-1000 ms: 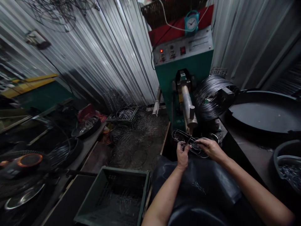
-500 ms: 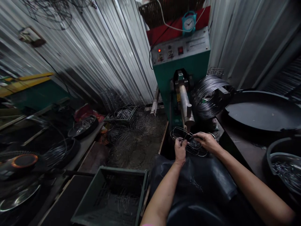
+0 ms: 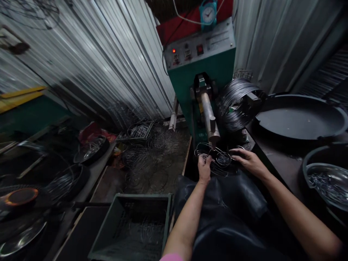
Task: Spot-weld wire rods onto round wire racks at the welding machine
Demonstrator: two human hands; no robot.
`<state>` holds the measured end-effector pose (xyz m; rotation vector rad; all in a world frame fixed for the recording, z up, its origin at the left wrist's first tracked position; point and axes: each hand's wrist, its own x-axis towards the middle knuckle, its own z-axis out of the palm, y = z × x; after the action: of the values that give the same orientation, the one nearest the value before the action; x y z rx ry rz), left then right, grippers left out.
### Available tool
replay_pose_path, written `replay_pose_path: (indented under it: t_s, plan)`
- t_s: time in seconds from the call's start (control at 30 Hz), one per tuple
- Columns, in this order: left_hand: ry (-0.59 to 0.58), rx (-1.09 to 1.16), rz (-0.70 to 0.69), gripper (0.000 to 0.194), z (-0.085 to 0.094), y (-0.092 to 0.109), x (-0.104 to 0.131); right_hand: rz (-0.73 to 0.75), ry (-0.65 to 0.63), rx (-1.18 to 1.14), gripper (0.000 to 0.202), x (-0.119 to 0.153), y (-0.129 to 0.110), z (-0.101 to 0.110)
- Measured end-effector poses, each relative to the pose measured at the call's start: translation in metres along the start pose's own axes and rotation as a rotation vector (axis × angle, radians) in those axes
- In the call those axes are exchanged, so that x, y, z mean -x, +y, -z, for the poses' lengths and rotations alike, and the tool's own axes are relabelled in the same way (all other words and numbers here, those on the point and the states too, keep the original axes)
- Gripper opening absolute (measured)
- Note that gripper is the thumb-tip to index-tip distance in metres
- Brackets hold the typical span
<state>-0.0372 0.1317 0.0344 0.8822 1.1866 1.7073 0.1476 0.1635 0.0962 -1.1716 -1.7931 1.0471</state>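
Note:
In the head view my left hand (image 3: 204, 168) is closed on the left side of a bent-wire frame (image 3: 202, 145) made of thin looped wire. The frame sits under the tip of a spot welder's arm (image 3: 208, 117), close to the electrode. To the right, my right hand (image 3: 251, 163) has its fingers stretched out and apart beside the frame's right end. Whether a fingertip touches the wire is too dark to tell. Below the frame, a small bowl (image 3: 223, 159) shows dimly.
The green machine cabinet (image 3: 201, 69) stands ahead with a wire coil (image 3: 239, 103) at its right. A large black pan (image 3: 299, 121) and a bowl of small metal pieces (image 3: 330, 185) lie right. A green crate (image 3: 130, 232) and piled wire frames (image 3: 141, 156) are left.
My right hand has let go of the wire at the electrode and moved right, its fingers opening. My left hand still grips the frame. The whole view has shifted slightly.

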Motion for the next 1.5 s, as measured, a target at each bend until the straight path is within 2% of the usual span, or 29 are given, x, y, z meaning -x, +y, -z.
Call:
replay_pose_path:
  t_s: [0.1, 0.2, 0.4, 0.5, 0.77, 1.03, 1.23, 1.5]
  plan:
    - [0.088, 0.189, 0.084, 0.027, -0.001, -0.003, 0.000, -0.096, -0.051, -0.009, 0.039, 0.014, 0.007, 0.014]
    - [0.155, 0.291, 0.150, 0.030, -0.001, -0.005, 0.000, -0.092, -0.134, 0.004, 0.040, 0.015, 0.006, 0.016]
    - [0.286, 0.331, 0.271, 0.031, 0.009, -0.008, -0.007, -0.038, -0.315, 0.135, 0.031, -0.013, -0.006, 0.007]
    - [0.322, 0.358, 0.286, 0.027, 0.014, -0.007, -0.012, -0.009, -0.386, 0.228, 0.026, -0.023, -0.015, 0.006]
    - [0.355, 0.410, 0.468, 0.023, 0.016, 0.003, -0.019, 0.082, -0.381, 0.317, 0.018, -0.036, -0.031, -0.004]
    - [0.343, 0.393, 0.346, 0.022, 0.018, 0.008, -0.017, 0.092, -0.392, 0.310, 0.018, -0.033, -0.029, -0.006]
    - [0.347, 0.429, 0.397, 0.020, 0.017, 0.011, -0.016, 0.167, -0.433, 0.317, 0.016, -0.031, -0.035, -0.004]
    - [0.290, 0.435, 0.353, 0.023, 0.019, 0.007, -0.015, 0.194, -0.417, 0.283, 0.022, -0.022, -0.035, -0.003]
